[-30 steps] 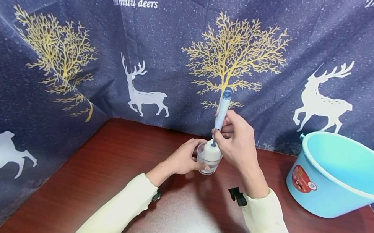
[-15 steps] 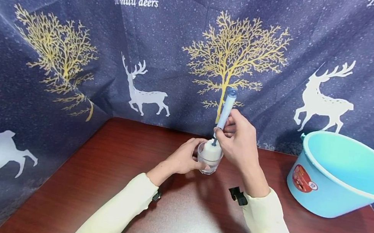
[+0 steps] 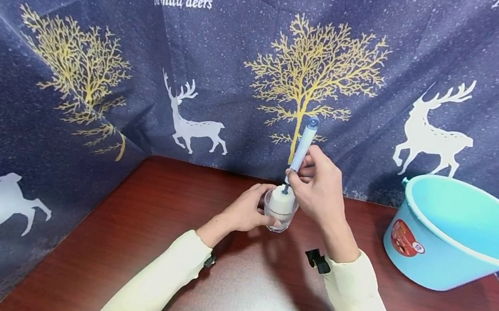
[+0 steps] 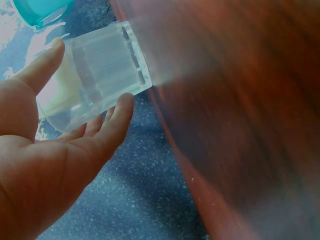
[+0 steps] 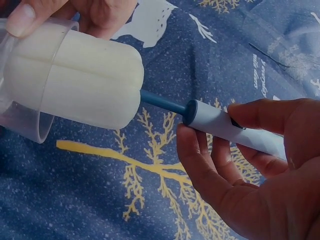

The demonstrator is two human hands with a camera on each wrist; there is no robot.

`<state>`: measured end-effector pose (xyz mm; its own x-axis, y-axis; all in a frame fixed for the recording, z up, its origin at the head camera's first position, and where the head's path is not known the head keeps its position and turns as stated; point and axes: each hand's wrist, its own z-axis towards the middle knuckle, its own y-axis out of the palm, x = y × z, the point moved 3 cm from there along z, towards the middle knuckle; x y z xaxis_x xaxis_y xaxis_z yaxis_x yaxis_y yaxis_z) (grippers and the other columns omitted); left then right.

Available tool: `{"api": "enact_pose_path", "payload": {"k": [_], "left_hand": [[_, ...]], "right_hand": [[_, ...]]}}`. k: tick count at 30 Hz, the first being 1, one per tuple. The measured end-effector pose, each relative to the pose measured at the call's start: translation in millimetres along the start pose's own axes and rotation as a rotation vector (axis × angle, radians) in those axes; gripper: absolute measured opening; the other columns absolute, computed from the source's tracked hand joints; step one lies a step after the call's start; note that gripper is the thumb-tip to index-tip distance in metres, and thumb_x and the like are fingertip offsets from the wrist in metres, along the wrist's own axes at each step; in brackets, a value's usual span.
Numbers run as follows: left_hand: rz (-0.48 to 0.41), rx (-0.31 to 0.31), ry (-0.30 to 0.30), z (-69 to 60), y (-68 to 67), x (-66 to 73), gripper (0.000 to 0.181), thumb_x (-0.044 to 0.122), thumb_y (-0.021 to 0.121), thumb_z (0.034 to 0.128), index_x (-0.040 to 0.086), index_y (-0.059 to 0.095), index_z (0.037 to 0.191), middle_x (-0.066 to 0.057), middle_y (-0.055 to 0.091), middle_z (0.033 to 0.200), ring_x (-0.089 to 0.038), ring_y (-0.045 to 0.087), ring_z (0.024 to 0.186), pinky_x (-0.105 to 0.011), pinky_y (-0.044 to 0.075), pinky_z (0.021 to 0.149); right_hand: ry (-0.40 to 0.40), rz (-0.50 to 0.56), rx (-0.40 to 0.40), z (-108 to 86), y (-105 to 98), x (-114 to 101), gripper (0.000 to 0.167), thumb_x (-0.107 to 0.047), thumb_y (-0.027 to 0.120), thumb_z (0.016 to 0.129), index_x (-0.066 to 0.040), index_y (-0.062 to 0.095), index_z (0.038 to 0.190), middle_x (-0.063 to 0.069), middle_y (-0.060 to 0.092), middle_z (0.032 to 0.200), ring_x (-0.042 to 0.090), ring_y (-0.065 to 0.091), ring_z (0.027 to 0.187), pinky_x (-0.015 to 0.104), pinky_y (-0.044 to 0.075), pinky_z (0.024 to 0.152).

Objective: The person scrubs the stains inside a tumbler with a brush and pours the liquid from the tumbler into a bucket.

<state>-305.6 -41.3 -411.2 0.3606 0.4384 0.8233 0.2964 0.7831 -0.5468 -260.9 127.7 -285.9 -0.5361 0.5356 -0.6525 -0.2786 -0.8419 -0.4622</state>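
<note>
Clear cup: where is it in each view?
Head: clear cup, just right of centre, below the middle, in the left hand.
Left wrist: clear cup at upper left, base toward the right.
Right wrist: clear cup at upper left, cut by the frame edge.
Shared landmark: the pale sponge inside it.

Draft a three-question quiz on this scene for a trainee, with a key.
1. True or false: the left hand holds the cup.

2. Multiple choice: what does the right hand grip?
A) the cup
B) the bucket
C) the handle

3. Fill in one word, "wholly" or "partly": the white sponge is ____ inside the cup.

Key:
1. True.
2. C.
3. Partly; its end toward the handle sticks out.
</note>
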Motion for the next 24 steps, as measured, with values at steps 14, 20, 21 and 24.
{"api": "enact_pose_path", "payload": {"k": [14,20,21,24], "left_hand": [[0.019,-0.002,0.002,-1.4,-1.0,2.6,0.087,0.012,0.093,0.0820,0.001,0.046,0.154,-0.016,0.050,0.144,-0.025,0.064,0.124,-0.025,0.060,0.093],[0.049,0.006,0.004,-1.9,-1.4,2.7,0.087,0.015,0.094,0.0822,0.001,0.046,0.154,-0.015,0.051,0.144,-0.025,0.064,0.124,-0.026,0.059,0.095],[0.056,0.007,0.004,-2.0,-1.5,2.7,0.087,0.015,0.093,0.0823,0.002,0.046,0.154,-0.015,0.051,0.144,-0.025,0.063,0.125,-0.026,0.059,0.096],[0.074,0.009,0.005,-2.1,-1.9,2.9,0.087,0.016,0.093,0.0826,0.002,0.046,0.155,-0.014,0.052,0.144,-0.024,0.063,0.125,-0.027,0.058,0.097]], "right_hand": [[0.020,0.016,-0.003,-1.4,2.1,1.4,0.024,0.000,0.076,0.089,-0.004,0.060,0.107,0.014,0.068,0.099,0.031,0.078,0.091,0.046,0.066,0.077],[0.017,0.007,0.004,-1.1,2.9,2.6,0.025,0.000,0.078,0.089,-0.004,0.061,0.107,0.015,0.069,0.099,0.031,0.078,0.091,0.047,0.066,0.078],[0.018,0.009,0.004,-1.1,2.9,2.6,0.026,0.001,0.079,0.089,-0.004,0.062,0.107,0.014,0.069,0.099,0.031,0.078,0.091,0.047,0.066,0.079],[0.020,0.016,0.004,-1.0,3.2,3.0,0.026,0.001,0.079,0.088,-0.004,0.062,0.107,0.014,0.069,0.099,0.031,0.078,0.091,0.046,0.066,0.079]]}}
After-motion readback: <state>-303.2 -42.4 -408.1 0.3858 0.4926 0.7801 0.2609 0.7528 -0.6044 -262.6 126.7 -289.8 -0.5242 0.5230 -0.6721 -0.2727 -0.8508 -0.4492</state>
